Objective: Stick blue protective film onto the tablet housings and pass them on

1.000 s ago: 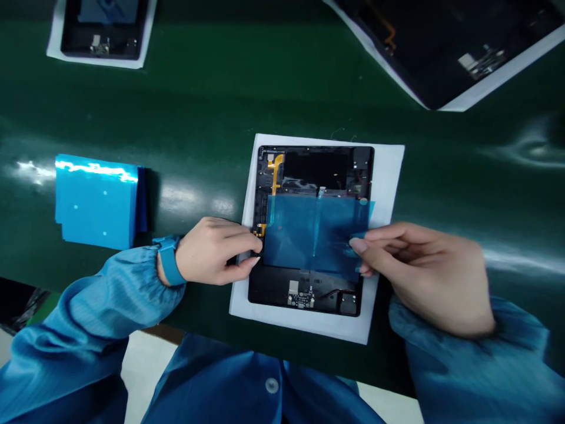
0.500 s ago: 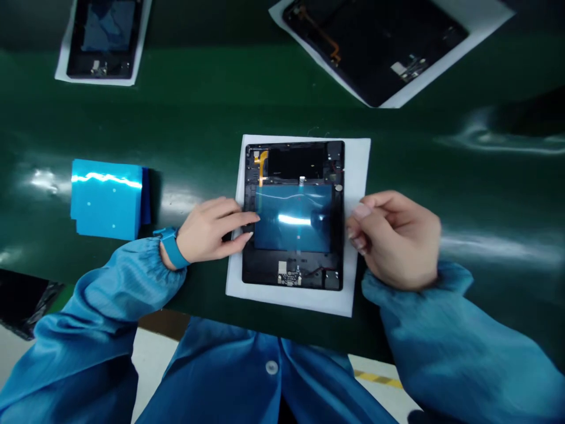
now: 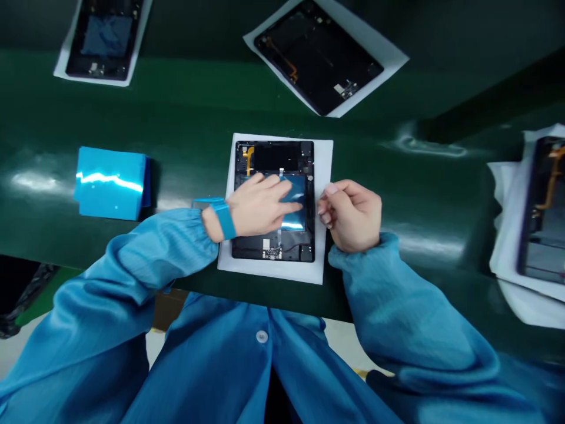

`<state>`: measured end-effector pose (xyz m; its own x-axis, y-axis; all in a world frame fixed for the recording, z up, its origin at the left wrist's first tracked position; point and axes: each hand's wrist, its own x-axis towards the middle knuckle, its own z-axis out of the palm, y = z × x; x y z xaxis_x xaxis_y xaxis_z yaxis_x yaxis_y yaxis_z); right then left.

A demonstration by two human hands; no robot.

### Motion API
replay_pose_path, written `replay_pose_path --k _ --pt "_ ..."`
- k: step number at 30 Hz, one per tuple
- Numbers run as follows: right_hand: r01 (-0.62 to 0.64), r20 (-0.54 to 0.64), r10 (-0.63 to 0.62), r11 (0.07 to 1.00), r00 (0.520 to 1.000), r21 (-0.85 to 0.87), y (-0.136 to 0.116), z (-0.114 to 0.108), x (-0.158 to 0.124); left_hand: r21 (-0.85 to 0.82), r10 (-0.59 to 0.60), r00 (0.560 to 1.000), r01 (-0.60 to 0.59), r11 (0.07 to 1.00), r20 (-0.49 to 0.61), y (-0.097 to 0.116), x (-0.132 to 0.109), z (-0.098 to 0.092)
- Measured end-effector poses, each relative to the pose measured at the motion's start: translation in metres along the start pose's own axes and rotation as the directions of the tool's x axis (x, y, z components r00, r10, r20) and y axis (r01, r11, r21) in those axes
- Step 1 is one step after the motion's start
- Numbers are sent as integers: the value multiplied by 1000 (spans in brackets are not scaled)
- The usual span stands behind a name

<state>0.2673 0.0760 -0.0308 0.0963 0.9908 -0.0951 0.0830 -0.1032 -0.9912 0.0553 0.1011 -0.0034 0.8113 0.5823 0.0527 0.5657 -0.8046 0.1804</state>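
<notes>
An opened tablet (image 3: 247, 248) lies on a white sheet (image 3: 324, 162) in front of me, its circuit parts and an orange ribbon cable (image 3: 250, 160) showing. A sheet of glossy blue film (image 3: 298, 187) covers its middle. My left hand (image 3: 260, 206), with a blue band at the wrist, lies across the film with its fingers stretched out and hides much of it. Just off the tablet's right edge, over the white sheet, my right hand (image 3: 355, 215) is closed, thumb against the curled fingers. Whatever it may pinch is too small to make out.
To the left is a stack of blue film sheets (image 3: 110, 197). Two more opened tablets rest on white sheets at the back, one on the left (image 3: 79, 62) and one turned at an angle (image 3: 318, 70). At the right edge, another tablet (image 3: 545, 235) lies on stacked white sheets.
My left hand has moved right, from the tablet's left edge onto the blue film. My right hand stays closed beside the tablet. The view has shifted, bringing the tablet at the right edge into sight.
</notes>
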Motion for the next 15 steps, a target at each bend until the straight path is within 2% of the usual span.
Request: replay_pose_path --k 2,3,4,5,6,8,9,10,11,12,15 --pt "138 33 -135 983 990 -122 -6 0 -5 -35 -26 1000 27 999 5 -6 3 2" --pt "249 110 -230 944 967 -216 -10 1 -9 -61 -55 998 54 997 -16 -14 0 1" --pt "380 232 -317 868 919 -319 -14 3 -13 -94 -104 993 99 991 -58 -24 -5 0" --pt "519 387 -373 752 843 -406 -18 6 -17 -135 -175 978 159 978 -115 -35 -12 -2" --pt "645 544 -381 611 748 -459 -21 11 -20 -184 -259 949 226 957 -179 -48 -19 -3" --pt "811 766 -293 343 572 -475 -26 22 -22 -293 -433 853 352 889 -290 -70 -33 -4" --pt "849 820 -238 246 521 -468 -27 29 -20 -346 -502 802 393 852 -324 -79 -39 -3" --pt "867 847 -197 179 494 -464 -28 35 -16 -393 -549 763 415 821 -341 -86 -42 -2" --pt "870 854 -172 137 491 -473 -29 41 -10 -429 -574 743 419 800 -344 -91 -45 0" --pt "863 848 -160 111 505 -493 -30 46 -3 -455 -583 738 414 789 -340 -93 -46 2" --pt "814 800 -152 77 581 -576 -31 55 14 -477 -567 761 388 788 -317 -93 -44 7"
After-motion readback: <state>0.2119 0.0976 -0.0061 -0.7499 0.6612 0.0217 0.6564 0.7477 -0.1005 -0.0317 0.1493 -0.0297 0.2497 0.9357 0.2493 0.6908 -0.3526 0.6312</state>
